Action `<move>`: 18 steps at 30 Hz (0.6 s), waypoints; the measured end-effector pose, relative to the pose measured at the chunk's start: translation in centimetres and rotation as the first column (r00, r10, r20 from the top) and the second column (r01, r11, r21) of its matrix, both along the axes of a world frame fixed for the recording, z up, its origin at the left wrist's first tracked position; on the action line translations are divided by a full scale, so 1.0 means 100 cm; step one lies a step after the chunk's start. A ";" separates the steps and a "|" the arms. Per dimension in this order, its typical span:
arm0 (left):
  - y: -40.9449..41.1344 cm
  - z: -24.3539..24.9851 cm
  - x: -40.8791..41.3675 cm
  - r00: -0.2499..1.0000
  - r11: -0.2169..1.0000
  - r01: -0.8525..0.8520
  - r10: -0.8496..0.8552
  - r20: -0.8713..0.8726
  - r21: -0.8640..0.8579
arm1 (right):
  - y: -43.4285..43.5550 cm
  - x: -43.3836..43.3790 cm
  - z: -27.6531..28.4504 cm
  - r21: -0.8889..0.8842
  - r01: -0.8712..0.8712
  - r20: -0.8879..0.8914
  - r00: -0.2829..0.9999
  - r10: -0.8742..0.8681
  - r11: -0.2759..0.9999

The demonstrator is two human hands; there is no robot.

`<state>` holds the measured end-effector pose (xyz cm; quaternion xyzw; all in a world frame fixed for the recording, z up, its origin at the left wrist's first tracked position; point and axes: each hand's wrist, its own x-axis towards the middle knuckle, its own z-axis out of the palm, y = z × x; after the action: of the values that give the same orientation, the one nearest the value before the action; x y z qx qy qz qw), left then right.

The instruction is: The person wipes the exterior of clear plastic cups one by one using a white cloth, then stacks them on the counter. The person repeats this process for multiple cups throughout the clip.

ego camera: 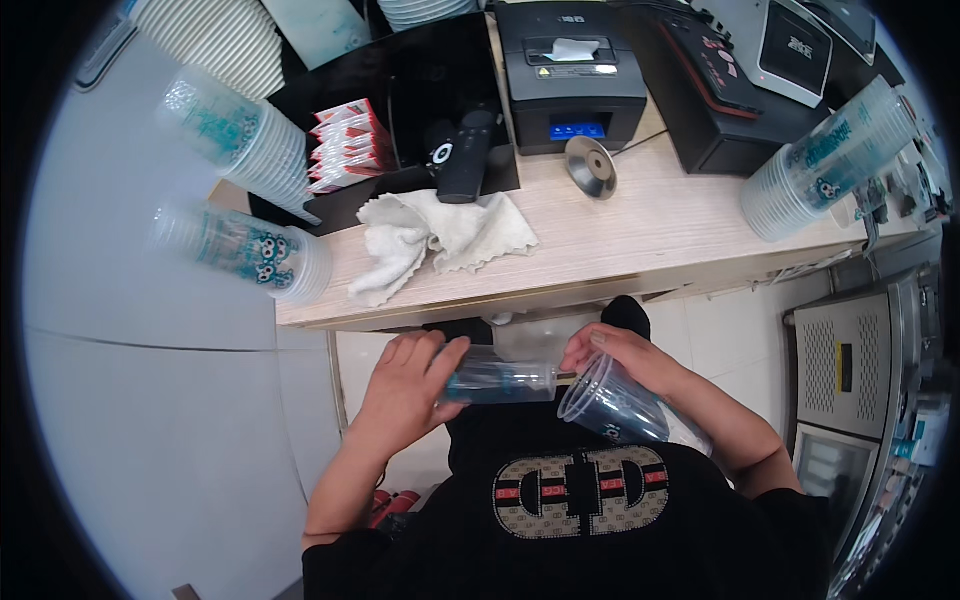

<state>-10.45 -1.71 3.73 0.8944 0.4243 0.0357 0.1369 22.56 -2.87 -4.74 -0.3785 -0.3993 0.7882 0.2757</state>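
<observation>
In the head view my left hand [409, 390] holds a clear plastic cup with teal print [506, 381] by one end, the cup lying sideways in front of my body. My right hand [619, 352] is bent beside that cup's other end, its fingers curled. Below it, a second clear plastic cup or short stack of cups [622, 409] lies tilted between my right forearm and my black shirt, rims toward my left hand. Whether the right fingers grip anything is not plain. Both hands are lower than the front edge of the wooden counter [637, 240].
Stacks of printed plastic cups stand or lean at the counter's left [247, 251] and right [825, 165]. A white cloth [450, 232], a black remote control [465, 161], straw-like red and white packets [351, 146], a round metal piece [592, 166] and a black receipt printer [574, 82] are nearby.
</observation>
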 end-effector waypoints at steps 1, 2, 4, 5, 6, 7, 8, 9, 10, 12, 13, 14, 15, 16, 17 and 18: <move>-0.007 0.004 -0.013 0.996 0.997 -0.071 0.072 0.045 -0.018 | 0.001 -0.001 0.001 -0.003 -0.001 -0.003 1.000 0.001 1.000; -0.010 0.008 -0.022 0.986 0.989 -0.141 0.144 0.089 -0.038 | 0.001 -0.001 0.002 -0.007 -0.003 -0.006 1.000 0.003 1.000; -0.017 0.032 -0.035 0.859 0.936 -0.314 0.351 0.373 -0.158 | 0.006 -0.006 0.002 -0.029 -0.025 -0.019 1.000 0.024 0.999; -0.023 0.045 -0.042 0.749 0.897 -0.378 0.442 0.494 -0.229 | 0.006 -0.008 0.003 -0.027 -0.021 -0.009 1.000 0.021 0.999; -0.030 0.045 -0.054 0.598 0.865 -0.469 0.460 0.656 -0.178 | 0.008 -0.011 0.004 -0.014 -0.026 0.002 1.000 0.026 1.000; -0.025 0.054 -0.061 0.486 0.872 -0.486 0.319 0.814 -0.052 | 0.008 -0.012 0.006 -0.004 -0.024 0.022 0.999 0.024 1.000; -0.012 0.068 -0.068 0.368 0.853 -0.516 0.141 0.919 0.076 | 0.011 -0.015 0.009 0.028 -0.050 0.067 0.997 0.049 0.998; -0.003 0.090 -0.073 0.310 0.784 -0.607 0.088 0.947 0.126 | 0.012 -0.017 0.009 0.031 -0.067 0.071 0.995 0.064 0.997; 0.011 0.112 -0.078 0.291 0.776 -0.600 -0.018 0.957 0.197 | 0.012 -0.016 0.010 0.037 -0.070 0.083 0.994 0.067 0.997; 0.033 0.154 -0.089 0.298 0.741 -0.609 -0.117 0.947 0.284 | 0.011 -0.016 0.014 0.039 -0.081 0.095 0.992 0.077 0.996; 0.047 0.164 -0.093 0.270 0.728 -0.636 -0.098 0.958 0.254 | 0.010 -0.015 0.016 0.037 -0.076 0.095 0.993 0.073 0.996; 0.063 0.171 -0.096 0.236 0.721 -0.656 -0.085 0.968 0.223 | 0.008 -0.014 0.016 0.038 -0.061 0.099 0.993 0.057 0.997; 0.075 0.180 -0.097 0.211 0.708 -0.678 -0.069 0.975 0.197 | 0.008 -0.014 0.015 0.038 -0.053 0.094 0.994 0.049 0.998; 0.082 0.185 -0.097 0.225 0.686 -0.704 -0.027 0.974 0.182 | 0.007 -0.013 0.013 0.045 -0.058 0.084 0.995 0.054 0.997; 0.089 0.186 -0.099 0.237 0.663 -0.730 0.016 0.971 0.167 | 0.007 -0.013 0.011 0.050 -0.057 0.072 0.996 0.053 0.997; 0.099 0.180 -0.105 0.283 0.629 -0.755 0.057 0.957 0.186 | 0.006 -0.012 0.009 0.052 -0.052 0.064 0.997 0.048 0.997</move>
<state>-20.97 8.20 21.78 0.5616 0.4739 0.6780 0.0207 21.34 -2.28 -3.82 -0.3853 -0.4382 0.7716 0.2534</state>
